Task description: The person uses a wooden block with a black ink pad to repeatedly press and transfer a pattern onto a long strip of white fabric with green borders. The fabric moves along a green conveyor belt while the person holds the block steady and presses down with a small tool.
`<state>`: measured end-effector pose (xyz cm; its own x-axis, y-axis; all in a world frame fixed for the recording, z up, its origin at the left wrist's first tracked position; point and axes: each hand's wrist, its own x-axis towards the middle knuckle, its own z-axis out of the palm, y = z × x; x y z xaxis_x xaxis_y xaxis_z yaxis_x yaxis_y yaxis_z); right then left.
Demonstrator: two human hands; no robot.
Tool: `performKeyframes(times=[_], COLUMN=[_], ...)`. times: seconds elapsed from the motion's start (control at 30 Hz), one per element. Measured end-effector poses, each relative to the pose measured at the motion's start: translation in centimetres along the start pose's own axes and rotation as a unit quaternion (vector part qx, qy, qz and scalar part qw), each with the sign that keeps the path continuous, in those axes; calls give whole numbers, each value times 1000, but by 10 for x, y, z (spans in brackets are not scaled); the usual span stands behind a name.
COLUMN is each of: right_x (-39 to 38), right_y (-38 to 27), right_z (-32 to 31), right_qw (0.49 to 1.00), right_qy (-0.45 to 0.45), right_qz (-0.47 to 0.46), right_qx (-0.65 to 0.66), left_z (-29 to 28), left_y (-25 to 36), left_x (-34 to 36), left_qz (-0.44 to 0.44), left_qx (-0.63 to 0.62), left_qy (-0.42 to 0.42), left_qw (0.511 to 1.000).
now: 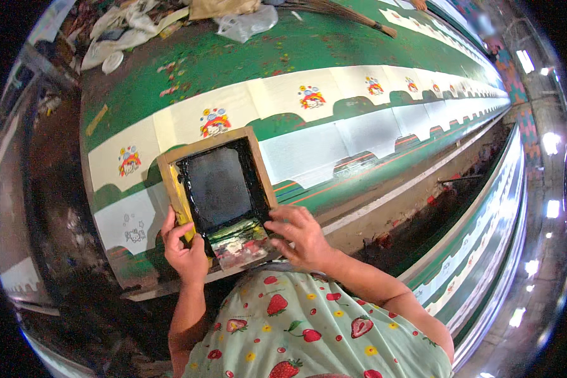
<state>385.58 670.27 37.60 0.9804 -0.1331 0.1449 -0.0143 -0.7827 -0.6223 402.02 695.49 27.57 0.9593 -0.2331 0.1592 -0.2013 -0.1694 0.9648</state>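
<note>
A wooden screen printing frame (263,165) with a dark mesh and black ink round its inner edges is tilted in front of me, over the near edge of the green table. My left hand (186,252) is closed on its left side, near a yellow-stained stretch of wood. At the lower right side, my right hand (301,238) has bent fingers round the frame's edge, its contact partly hidden. Between my hands, in the frame's lower end, lies a flat paint-smeared piece (240,244), apparently a squeegee. White fabric (121,222) with a black-outlined cartoon print lies beside the frame.
Cream panels (277,94) with colourful prints run along the green table (220,74), beside a row of white panels (365,140). A twig broom (353,17), a plastic bag (249,24) and cloths (123,28) lie at the back. Another long printing table (469,252) stands right.
</note>
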Motion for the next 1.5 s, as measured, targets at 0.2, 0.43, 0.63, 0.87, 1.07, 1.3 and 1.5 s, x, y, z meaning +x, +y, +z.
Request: performKeyframes(times=[0.2, 0.43, 0.63, 0.87, 1.07, 1.3, 1.5], right_x=[-54, -89, -96, -71, -49, -15, 20], right_y=[54, 127, 135, 121, 116, 115, 123], right_z=[-46, -108, -144, -154, -152, -150, -155], right_qw=[967, 961, 995, 986, 973, 960, 930], right_qy=[119, 163, 95, -21, -91, -122, -271], right_qz=[169, 157, 29, -144, -159, -180, -164], right_qx=[148, 160, -3, -82, -138, -176, -184], left_z=[99, 213, 238, 240, 236, 238, 231], left_y=[33, 48, 38, 41, 37, 30, 36], left_x=[-13, -35, -42, -37, -38, -40, -35], left_qz=[64, 46, -25, -96, -101, -77, -113], left_qx=[8, -4, -57, -127, -120, -105, -123], left_qy=[-7, 14, 8, 21, 11, 5, 3], left_qw=[998, 999, 998, 987, 988, 991, 986])
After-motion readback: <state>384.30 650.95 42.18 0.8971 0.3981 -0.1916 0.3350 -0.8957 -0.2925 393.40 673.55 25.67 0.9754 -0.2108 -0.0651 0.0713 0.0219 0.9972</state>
